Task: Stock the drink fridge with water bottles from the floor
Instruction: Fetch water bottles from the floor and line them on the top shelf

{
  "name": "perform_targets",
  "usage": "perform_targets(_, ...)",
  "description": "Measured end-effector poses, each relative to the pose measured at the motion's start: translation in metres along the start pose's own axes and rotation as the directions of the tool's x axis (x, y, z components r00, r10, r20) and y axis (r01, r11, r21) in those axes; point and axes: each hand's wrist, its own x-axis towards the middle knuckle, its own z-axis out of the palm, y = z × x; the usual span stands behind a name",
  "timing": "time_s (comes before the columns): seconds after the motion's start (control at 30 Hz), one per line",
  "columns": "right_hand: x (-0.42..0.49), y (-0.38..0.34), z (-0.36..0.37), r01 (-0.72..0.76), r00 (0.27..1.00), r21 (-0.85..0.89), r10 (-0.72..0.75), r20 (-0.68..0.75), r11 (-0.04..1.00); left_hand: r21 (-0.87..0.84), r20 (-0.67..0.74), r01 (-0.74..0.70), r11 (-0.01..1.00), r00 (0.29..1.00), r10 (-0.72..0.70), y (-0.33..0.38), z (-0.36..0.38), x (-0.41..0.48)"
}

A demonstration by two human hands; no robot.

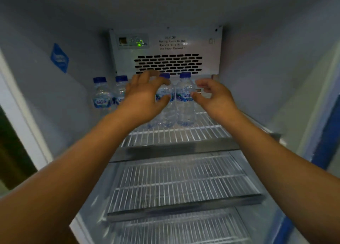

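— Nearest?
— Two bare forearms reaching into the fridge, over the wire shelves; the lower shelf holds nothing.
— Hands?
— Left hand has fingers spread wide, hovering in front of a bottle; contact unclear. Right hand is loosely curled, empty, thumb at the next bottle.
— Further back?
— Two more bottles stand upright on the top shelf, by the left wall, below the vent panel.
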Motion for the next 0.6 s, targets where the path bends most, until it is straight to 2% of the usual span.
perform_targets(0.17, -0.082, -0.021, -0.023, 0.168, 0.981, -0.224, -0.141, 0.13, 0.96, -0.034, 0.075, 0.041, 0.999, 0.996, -0.038, 0.033, -0.009, -0.08)
perform_targets(0.3, -0.16, -0.026, -0.033, 0.224, 0.953, -0.294, -0.146, 0.264, 0.929, -0.042, 0.108, 0.106, 0.994, 0.989, -0.101, 0.063, -0.013, -0.159)
perform_targets(0.47, -0.268, -0.024, -0.033, 0.174, 0.899, -0.265, -0.043, 0.437, 0.948, -0.076, 0.263, 0.272, 0.959, 0.933, -0.244, 0.101, -0.011, -0.271)
perform_targets(0.6, -0.357, -0.013, -0.013, 0.089, 0.822, -0.218, 0.052, 0.567, 0.972, -0.106, 0.343, 0.378, 0.92, 0.882, -0.322, 0.117, -0.006, -0.367)
